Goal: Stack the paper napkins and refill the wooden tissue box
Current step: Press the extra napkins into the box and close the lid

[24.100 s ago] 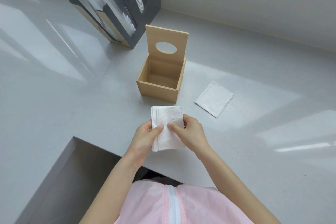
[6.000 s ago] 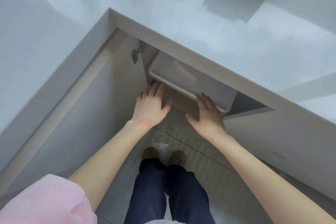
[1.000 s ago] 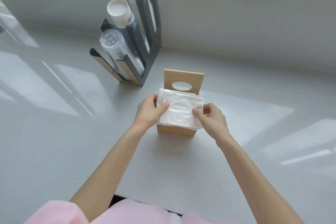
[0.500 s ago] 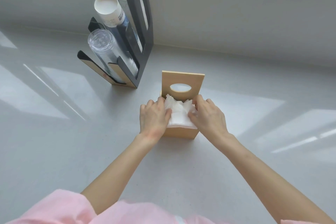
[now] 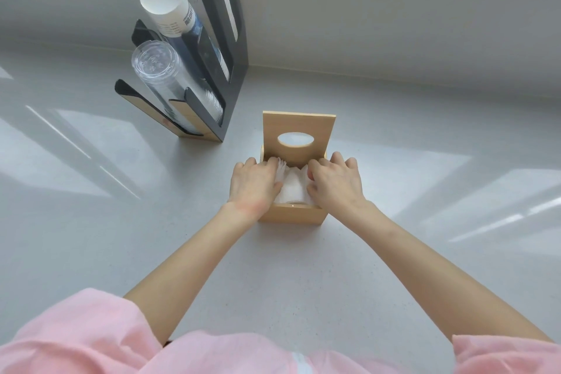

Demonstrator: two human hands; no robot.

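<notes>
Head view: napkins going down into the wooden tissue box.
Left hand [image 5: 253, 184] presses fingers-down on the paper napkins [image 5: 293, 190], not clenched; napkins bow up between both hands, inside the wooden tissue box [image 5: 293, 215]; right hand [image 5: 335, 184] presses likewise; lid [image 5: 299, 130] stands open beyond them; next, likely flatten the stack, then shut it.

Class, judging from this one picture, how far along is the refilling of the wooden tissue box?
Done: the white paper napkin stack sits inside the light wooden tissue box. In hand: left hand and right hand press it down. Left: closing the upright oval-holed wooden lid.
</notes>
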